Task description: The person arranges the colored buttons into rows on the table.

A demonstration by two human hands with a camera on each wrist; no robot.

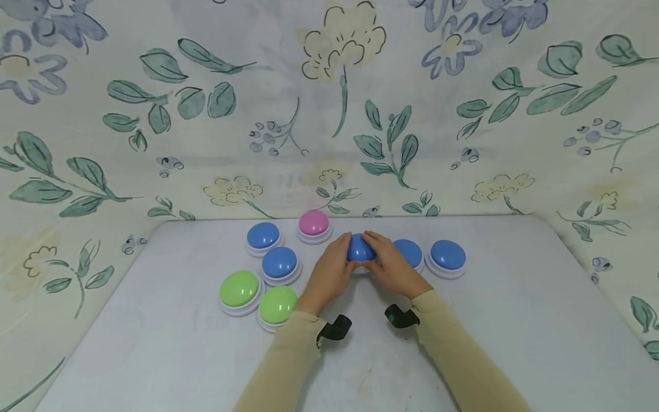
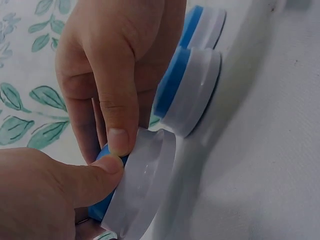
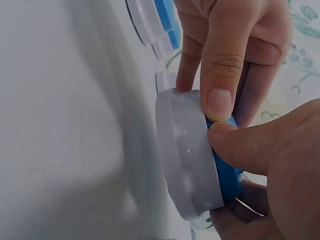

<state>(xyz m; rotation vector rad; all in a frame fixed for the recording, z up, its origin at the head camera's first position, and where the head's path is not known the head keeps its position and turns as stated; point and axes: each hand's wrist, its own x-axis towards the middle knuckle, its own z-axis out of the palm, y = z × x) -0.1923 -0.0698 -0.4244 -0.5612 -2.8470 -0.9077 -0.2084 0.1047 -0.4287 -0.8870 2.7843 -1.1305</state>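
Observation:
Both hands hold one blue-domed push button (image 1: 361, 249) with a white round base (image 2: 145, 185). My left hand (image 1: 330, 274) grips its left side and my right hand (image 1: 393, 266) its right. The thumbs meet on the near side of the dome, and the other fingers curl round toward the far side, partly hidden. In the left wrist view the left hand (image 2: 40, 195) comes from the lower left; the right hand (image 3: 295, 165) is lower right in the right wrist view. Whether the base touches the table cannot be told.
Beside the right hand stand a blue button (image 1: 408, 252) and another blue button (image 1: 448, 255). Leftward are a pink button (image 1: 314, 223), two blue buttons (image 1: 280, 262) and two green buttons (image 1: 239, 289), one partly behind the left sleeve. A floral cloth (image 1: 329, 114) hangs behind the white table (image 1: 154, 343).

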